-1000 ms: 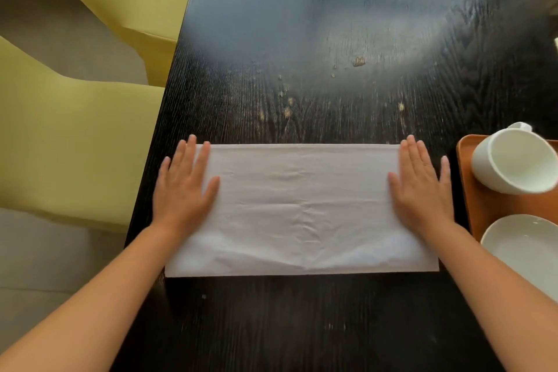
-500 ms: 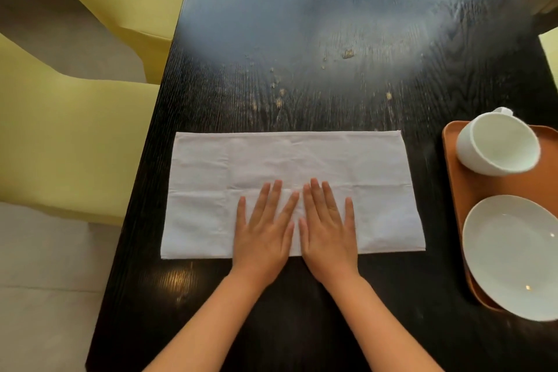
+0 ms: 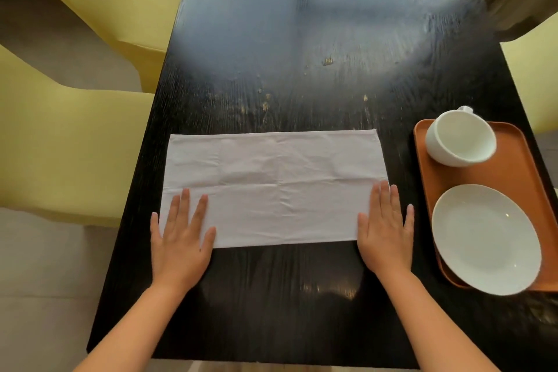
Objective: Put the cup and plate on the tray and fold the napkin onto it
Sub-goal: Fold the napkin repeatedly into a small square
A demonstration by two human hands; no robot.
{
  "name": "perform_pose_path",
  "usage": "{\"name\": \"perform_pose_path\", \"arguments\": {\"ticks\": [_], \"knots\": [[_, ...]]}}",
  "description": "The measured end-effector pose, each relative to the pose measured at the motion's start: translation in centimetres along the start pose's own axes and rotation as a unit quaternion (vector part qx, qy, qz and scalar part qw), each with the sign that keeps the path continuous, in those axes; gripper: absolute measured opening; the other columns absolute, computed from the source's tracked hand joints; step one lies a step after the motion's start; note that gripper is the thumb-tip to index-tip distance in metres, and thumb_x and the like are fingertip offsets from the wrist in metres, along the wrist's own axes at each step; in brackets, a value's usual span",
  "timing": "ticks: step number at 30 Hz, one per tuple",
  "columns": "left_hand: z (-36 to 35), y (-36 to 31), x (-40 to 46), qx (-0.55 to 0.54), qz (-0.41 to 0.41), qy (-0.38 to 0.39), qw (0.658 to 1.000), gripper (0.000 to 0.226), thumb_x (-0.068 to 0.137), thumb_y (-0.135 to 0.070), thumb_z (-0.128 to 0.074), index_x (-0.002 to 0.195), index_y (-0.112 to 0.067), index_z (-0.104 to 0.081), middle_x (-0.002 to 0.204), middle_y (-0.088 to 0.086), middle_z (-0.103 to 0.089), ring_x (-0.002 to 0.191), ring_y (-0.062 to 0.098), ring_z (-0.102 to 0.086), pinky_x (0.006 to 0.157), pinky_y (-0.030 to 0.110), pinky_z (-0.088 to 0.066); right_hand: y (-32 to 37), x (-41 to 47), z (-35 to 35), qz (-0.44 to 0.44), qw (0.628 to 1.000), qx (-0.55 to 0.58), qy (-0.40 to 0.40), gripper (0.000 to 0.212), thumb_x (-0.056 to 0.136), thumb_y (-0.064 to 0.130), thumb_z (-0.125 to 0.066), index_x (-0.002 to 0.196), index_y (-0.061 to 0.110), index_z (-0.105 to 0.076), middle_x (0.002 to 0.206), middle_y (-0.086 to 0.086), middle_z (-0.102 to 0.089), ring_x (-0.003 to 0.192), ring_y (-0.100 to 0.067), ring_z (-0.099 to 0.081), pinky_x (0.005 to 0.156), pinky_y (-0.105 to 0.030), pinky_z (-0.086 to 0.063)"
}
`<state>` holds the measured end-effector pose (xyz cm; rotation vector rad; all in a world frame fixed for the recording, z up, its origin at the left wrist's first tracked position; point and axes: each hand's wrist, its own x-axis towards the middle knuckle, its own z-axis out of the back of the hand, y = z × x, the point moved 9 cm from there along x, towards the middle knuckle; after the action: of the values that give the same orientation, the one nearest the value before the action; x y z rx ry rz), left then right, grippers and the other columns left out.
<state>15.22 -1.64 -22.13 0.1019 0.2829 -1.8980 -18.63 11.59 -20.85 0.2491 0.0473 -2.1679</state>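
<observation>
A white napkin [image 3: 273, 187] lies flat on the dark table as a wide rectangle with a crease across its middle. My left hand [image 3: 181, 238] rests palm down on its near left corner, fingers spread. Flat on the near right corner lies my right hand [image 3: 385, 229]. Neither hand grips anything. To the right, an orange tray [image 3: 513, 166] holds a white cup [image 3: 460, 139] at its far end and a white plate [image 3: 486, 238] at its near end.
The black wooden table [image 3: 302, 84] has crumbs and glare in its far half. Yellow chairs [image 3: 66, 142] stand along the left side, and another yellow seat [image 3: 534, 75] shows at the right edge. The tray reaches close to the table's right edge.
Both hands slid outward from the napkin's near middle to its near corners. One second ago they lay on its left and right ends. The view has shifted, showing more of the tray.
</observation>
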Motion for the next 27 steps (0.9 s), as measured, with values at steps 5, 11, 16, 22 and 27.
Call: {"name": "perform_pose_path", "arguments": {"ticks": [5, 11, 16, 22, 27], "knots": [[0.2, 1.3, -0.5, 0.01, 0.036, 0.01, 0.999, 0.069, 0.084, -0.055, 0.0, 0.145, -0.024, 0.011, 0.156, 0.001, 0.014, 0.142, 0.012, 0.017, 0.115, 0.052, 0.008, -0.7, -0.3, 0.8, -0.071, 0.996, 0.04, -0.028, 0.063, 0.097, 0.034, -0.027, 0.146, 0.008, 0.001, 0.157, -0.009, 0.002, 0.144, -0.02, 0.004, 0.117, -0.045, -0.004], [0.6, -8.2, -1.1, -0.063, -0.073, -0.04, 0.995, 0.066, 0.088, -0.05, -0.021, 0.146, -0.029, 0.001, 0.156, 0.002, 0.003, 0.143, 0.013, 0.008, 0.111, 0.049, 0.015, -1.1, -2.3, 2.9, -0.121, 0.964, 0.207, -0.119, 0.056, 0.093, 0.021, -0.05, 0.142, 0.004, -0.029, 0.143, -0.017, -0.041, 0.135, -0.03, -0.031, 0.11, -0.045, -0.027], [-1.9, -17.1, -0.3, -0.037, -0.139, -0.007, 0.99, 0.063, 0.09, -0.054, -0.013, 0.141, -0.037, 0.02, 0.154, -0.004, 0.021, 0.14, 0.014, 0.025, 0.109, 0.046, 0.023, -2.4, -1.5, 4.4, -0.182, 0.934, 0.289, -0.106, 0.048, 0.09, 0.016, -0.054, 0.135, 0.004, -0.042, 0.131, -0.018, -0.051, 0.122, -0.032, -0.042, 0.099, -0.042, -0.038], [-2.7, -17.2, 0.0, -0.013, -0.131, 0.0, 0.991, 0.062, 0.091, -0.054, -0.012, 0.14, -0.035, 0.022, 0.151, -0.005, 0.027, 0.139, 0.015, 0.026, 0.108, 0.047, 0.022, -4.2, -0.2, 4.4, -0.258, 0.919, 0.298, -0.017, 0.036, 0.088, 0.026, -0.057, 0.12, 0.01, -0.055, 0.109, -0.008, -0.064, 0.107, -0.029, -0.054, 0.1, -0.05, -0.037], [-2.7, -17.1, 0.0, -0.017, -0.126, 0.006, 0.992, 0.062, 0.088, -0.055, -0.005, 0.139, -0.037, 0.024, 0.151, -0.005, 0.027, 0.139, 0.014, 0.027, 0.108, 0.046, 0.024, -4.3, -0.3, 4.1, -0.258, 0.885, 0.387, 0.002, 0.013, 0.087, 0.021, -0.059, 0.094, 0.012, -0.066, 0.089, -0.002, -0.062, 0.095, -0.024, -0.058, 0.093, -0.05, -0.044]]}}
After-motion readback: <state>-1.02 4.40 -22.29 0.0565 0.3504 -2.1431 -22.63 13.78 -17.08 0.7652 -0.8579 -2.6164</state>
